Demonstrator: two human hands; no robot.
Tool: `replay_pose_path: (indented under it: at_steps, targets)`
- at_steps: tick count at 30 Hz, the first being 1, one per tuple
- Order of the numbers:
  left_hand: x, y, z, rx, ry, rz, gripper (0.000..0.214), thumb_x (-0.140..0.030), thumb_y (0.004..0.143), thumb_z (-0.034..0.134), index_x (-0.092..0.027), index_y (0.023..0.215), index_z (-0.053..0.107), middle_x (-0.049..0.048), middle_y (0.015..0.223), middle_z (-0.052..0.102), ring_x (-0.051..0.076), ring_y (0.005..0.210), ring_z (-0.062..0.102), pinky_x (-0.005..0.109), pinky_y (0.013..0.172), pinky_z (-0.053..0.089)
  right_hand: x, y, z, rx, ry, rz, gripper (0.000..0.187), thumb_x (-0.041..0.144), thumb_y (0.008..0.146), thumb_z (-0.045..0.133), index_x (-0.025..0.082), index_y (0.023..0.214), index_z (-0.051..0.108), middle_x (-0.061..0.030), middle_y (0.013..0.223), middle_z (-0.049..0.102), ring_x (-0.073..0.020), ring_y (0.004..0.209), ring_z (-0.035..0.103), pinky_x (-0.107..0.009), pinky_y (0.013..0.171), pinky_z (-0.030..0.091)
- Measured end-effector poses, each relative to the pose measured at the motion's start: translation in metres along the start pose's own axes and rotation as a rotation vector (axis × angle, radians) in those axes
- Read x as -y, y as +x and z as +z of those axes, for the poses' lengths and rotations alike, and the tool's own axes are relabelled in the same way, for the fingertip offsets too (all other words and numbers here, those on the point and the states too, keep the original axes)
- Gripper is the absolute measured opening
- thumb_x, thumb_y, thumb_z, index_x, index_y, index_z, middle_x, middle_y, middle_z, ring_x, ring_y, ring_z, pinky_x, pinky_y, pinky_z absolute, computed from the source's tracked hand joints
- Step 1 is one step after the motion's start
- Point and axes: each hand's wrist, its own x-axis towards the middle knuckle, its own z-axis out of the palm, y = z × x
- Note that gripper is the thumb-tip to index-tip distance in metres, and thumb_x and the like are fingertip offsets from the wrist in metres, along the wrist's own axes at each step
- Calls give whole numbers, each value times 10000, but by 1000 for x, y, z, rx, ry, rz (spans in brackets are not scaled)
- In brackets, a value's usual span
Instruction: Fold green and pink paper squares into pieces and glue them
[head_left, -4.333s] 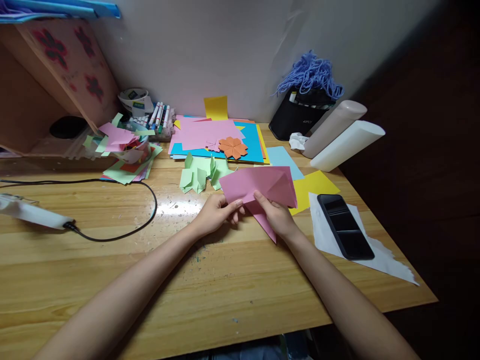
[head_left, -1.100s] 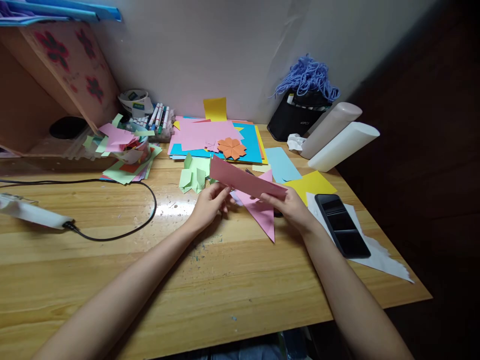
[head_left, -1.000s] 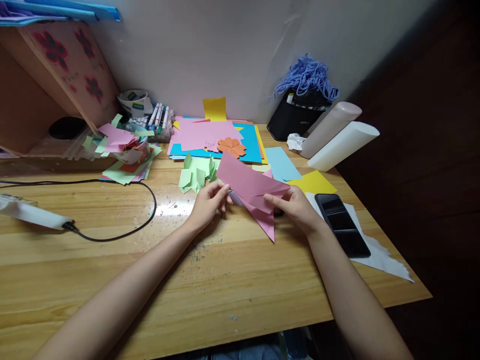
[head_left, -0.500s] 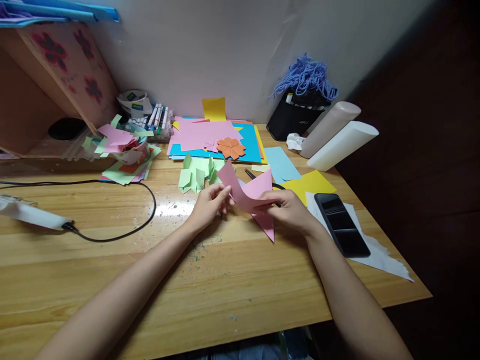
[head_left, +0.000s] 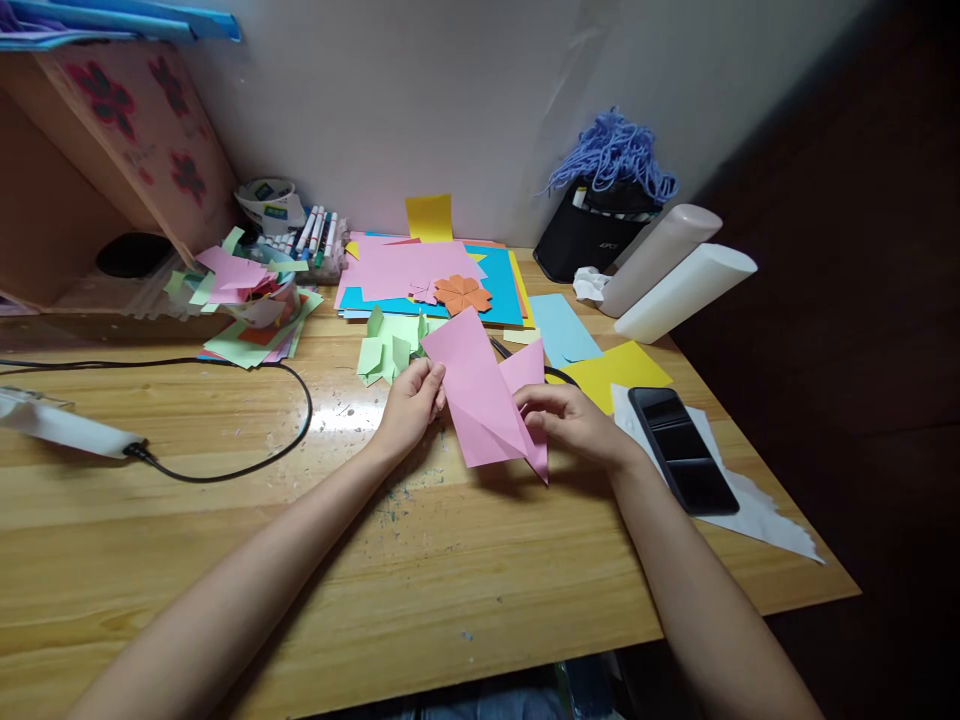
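Observation:
A pink sheet of paper (head_left: 476, 395), partly folded, lies over the middle of the wooden desk (head_left: 300, 560). My left hand (head_left: 409, 405) pinches its left edge between thumb and fingers. My right hand (head_left: 574, 425) presses curled fingers onto the paper's right side, near a folded corner that points down. A pink triangular flap sticks out under my right hand. Black scissor handles (head_left: 555, 372) peek out just behind the paper.
Green folded pieces (head_left: 390, 350), a stack of coloured sheets (head_left: 435, 275) with an orange paper flower (head_left: 463, 294), a scrap pile (head_left: 251, 300), markers (head_left: 315, 232), a black cable (head_left: 225, 420), a phone (head_left: 681, 448) on white paper, yellow (head_left: 622, 368) and blue (head_left: 564, 328) sheets, two pale cylinders (head_left: 675, 275) and a yarn-topped black holder (head_left: 600, 230).
The pink sheet was held up between both hands and turned; now it is folded over and lowered towards the desk, with my right hand pressing on it.

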Motion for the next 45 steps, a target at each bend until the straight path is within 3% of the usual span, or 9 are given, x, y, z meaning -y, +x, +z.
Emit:
replay_pose_path:
  at_steps: [8, 21, 32, 38, 41, 45]
  targets:
    - [1, -1, 0, 6, 62, 28, 337, -389, 857, 441, -174, 605, 381, -65, 481, 367, 56, 406, 280, 210, 412, 215, 0, 4, 5, 9, 0, -37, 290, 410, 810, 534, 172, 962, 604, -63, 973, 618, -181, 895, 567, -275, 744, 453]
    - [0, 0, -1, 26, 79, 27, 338, -411, 845, 458, -172, 613, 399, -56, 491, 404, 56, 407, 284, 210, 412, 214, -4, 5, 7, 0, -45, -57, 390, 486, 826, 476, 186, 1055, 576, -52, 950, 579, -175, 868, 536, -262, 747, 436]
    - [1, -1, 0, 13, 28, 16, 349, -410, 848, 457, -171, 605, 381, -66, 463, 366, 53, 398, 272, 200, 404, 202, -14, 9, 23, 14, -52, -49, 614, 677, 784, 293, 161, 972, 567, -61, 844, 573, -187, 776, 525, -300, 711, 431]
    - [0, -1, 0, 15, 41, 9, 340, -403, 856, 443, -172, 613, 384, -66, 471, 373, 52, 399, 274, 197, 407, 213, -20, 9, 22, -16, -22, -32, 534, 616, 821, 332, 171, 991, 574, -66, 919, 599, -205, 856, 544, -327, 761, 442]
    - [-1, 0, -1, 21, 62, 19, 341, -411, 850, 449, -173, 613, 389, -64, 475, 389, 52, 396, 286, 195, 403, 223, -18, 11, 27, -76, 39, -33, 455, 526, 805, 479, 187, 1104, 534, -69, 1023, 600, -221, 931, 561, -341, 786, 461]
    - [-1, 0, 0, 52, 78, -4, 290, -429, 843, 451, -170, 717, 483, -57, 506, 448, 50, 388, 325, 187, 397, 255, -15, 13, 34, -324, 53, -137, 681, 444, 701, 650, 242, 1279, 351, -91, 1179, 535, -234, 1020, 551, -352, 822, 472]
